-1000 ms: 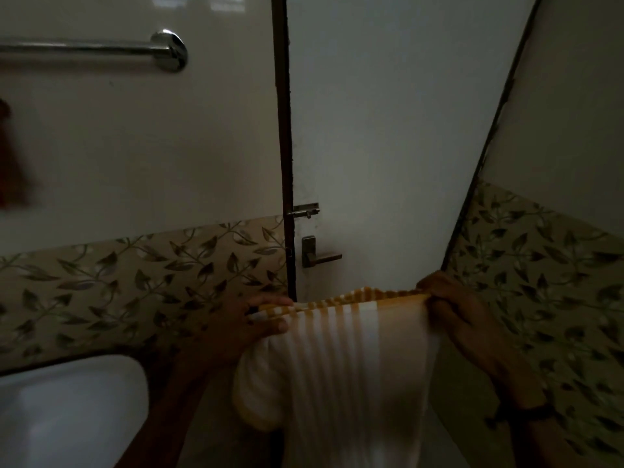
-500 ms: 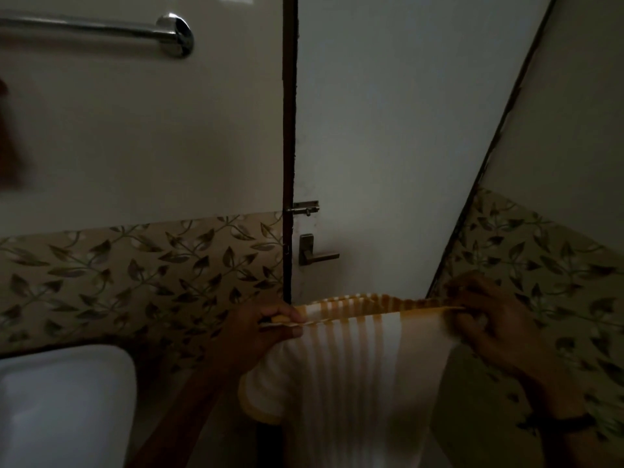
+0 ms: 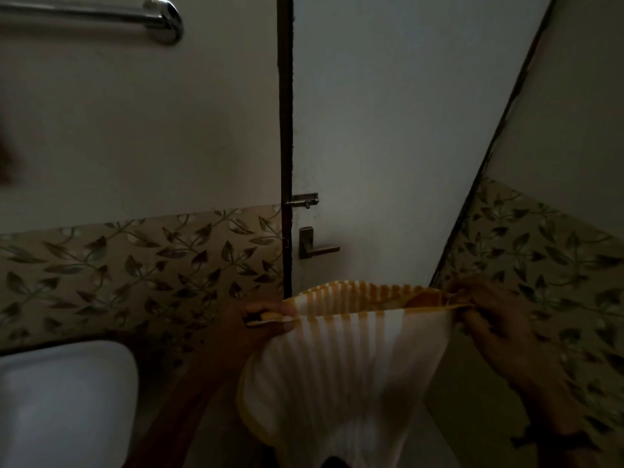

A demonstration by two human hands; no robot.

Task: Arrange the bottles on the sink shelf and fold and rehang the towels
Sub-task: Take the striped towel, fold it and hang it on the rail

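Towel folding, head view in dim light. The left hand (image 3: 250,327) pinches the left top corner of a striped orange-and-white towel (image 3: 354,359), thumb over the edge and fingers curled beneath. The right hand (image 3: 489,319) grips the right top corner in the same way, its fingers bunched round the cloth. A dark strap (image 3: 553,437) shows at the right wrist. The towel is held in the air between the two hands, in front of the door (image 3: 388,130) and below its latch (image 3: 304,201) and handle (image 3: 317,248). It touches neither of them. Its upper edge appears to be two layers, the far layer bowing away from the near one, which suggests one fold made and the edges not yet brought flush. The rest hangs down out of the lower frame, and a rounded orange hem shows at the lower left. The rail (image 3: 101,15) is fixed to the wall at the upper left, well apart from the towel, above the leaf-patterned tile (image 3: 135,265) and the sink (image 3: 60,400). A dark reddish blur at the far left edge may be a second towel, but this cannot be told. By this judgement the task is partway through its towel half: this towel needs squaring, probably a further fold, and hanging over the rail. No bottles or shelf are in view, so their state cannot be judged.
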